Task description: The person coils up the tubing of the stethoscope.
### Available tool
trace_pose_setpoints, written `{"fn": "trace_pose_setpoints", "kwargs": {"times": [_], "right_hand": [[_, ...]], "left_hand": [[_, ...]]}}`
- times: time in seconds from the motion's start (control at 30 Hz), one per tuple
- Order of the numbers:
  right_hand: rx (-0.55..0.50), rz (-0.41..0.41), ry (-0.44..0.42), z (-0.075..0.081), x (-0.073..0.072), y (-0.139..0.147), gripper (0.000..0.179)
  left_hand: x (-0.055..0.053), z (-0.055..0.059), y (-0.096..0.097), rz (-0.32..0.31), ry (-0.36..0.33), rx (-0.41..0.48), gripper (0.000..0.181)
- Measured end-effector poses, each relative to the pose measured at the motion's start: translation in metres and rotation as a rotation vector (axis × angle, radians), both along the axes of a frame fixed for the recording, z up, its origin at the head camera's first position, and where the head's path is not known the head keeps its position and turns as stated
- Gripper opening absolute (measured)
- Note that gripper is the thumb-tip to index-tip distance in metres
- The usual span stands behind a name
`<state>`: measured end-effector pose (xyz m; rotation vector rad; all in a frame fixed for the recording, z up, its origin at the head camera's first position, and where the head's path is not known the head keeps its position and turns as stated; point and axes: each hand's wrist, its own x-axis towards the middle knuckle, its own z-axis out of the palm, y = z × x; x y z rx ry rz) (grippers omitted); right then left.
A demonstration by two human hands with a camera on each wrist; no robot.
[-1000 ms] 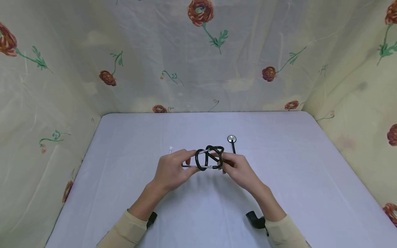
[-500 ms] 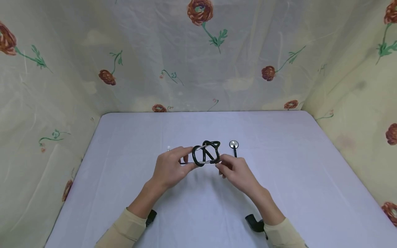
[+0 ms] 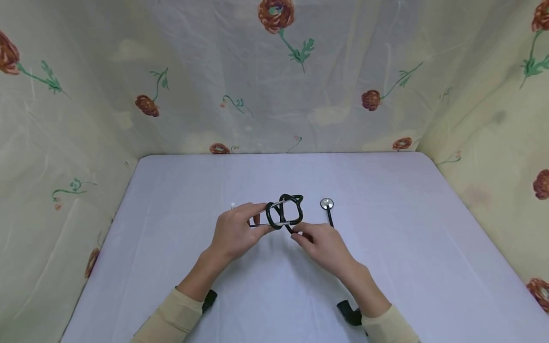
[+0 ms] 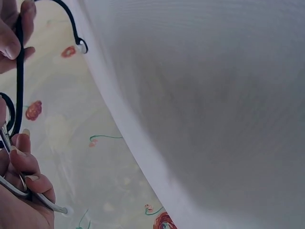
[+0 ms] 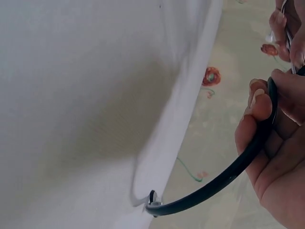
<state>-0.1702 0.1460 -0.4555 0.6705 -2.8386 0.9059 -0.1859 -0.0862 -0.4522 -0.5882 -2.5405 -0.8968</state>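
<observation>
A stethoscope (image 3: 299, 215) with black tubing wound round its metal ear tubes is held above the table between both hands. My left hand (image 3: 238, 230) grips the metal ear tubes; in the left wrist view its fingers curl round the crossing metal (image 4: 47, 202). My right hand (image 3: 323, 245) pinches the black tubing (image 5: 224, 175) between thumb and fingers, just right of the coil. From that hand the loose end of the tubing runs on to the round silver chest piece (image 3: 327, 204), which hangs beyond the right hand. A pale ear tip (image 3: 233, 205) shows past the left hand.
A white-covered table (image 3: 171, 190) lies under both hands. Curtains with a flower print (image 3: 326, 71) hang behind it and along both sides. Black wrist-camera mounts (image 3: 349, 313) stick out by the sleeve cuffs.
The right hand has moved down and slightly left, drawing a length of tubing out of the coil. The chest piece has shifted right and nearer. The left hand has moved only slightly.
</observation>
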Motion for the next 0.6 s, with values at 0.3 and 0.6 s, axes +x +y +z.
{"fn": "trace_pose_setpoints", "kwargs": {"times": [0.3,0.6], "right_hand": [[0.093,0.02,0.038,-0.003,0.008,-0.005,0.011],[0.166,0.083,0.05,0.001,0.017,-0.005,0.015]], "left_hand": [[-0.001,-0.004,0.002,0.043,-0.019,-0.056,0.043],[-0.005,-0.005,0.003,0.103,-0.047,-0.084,0.042]]}}
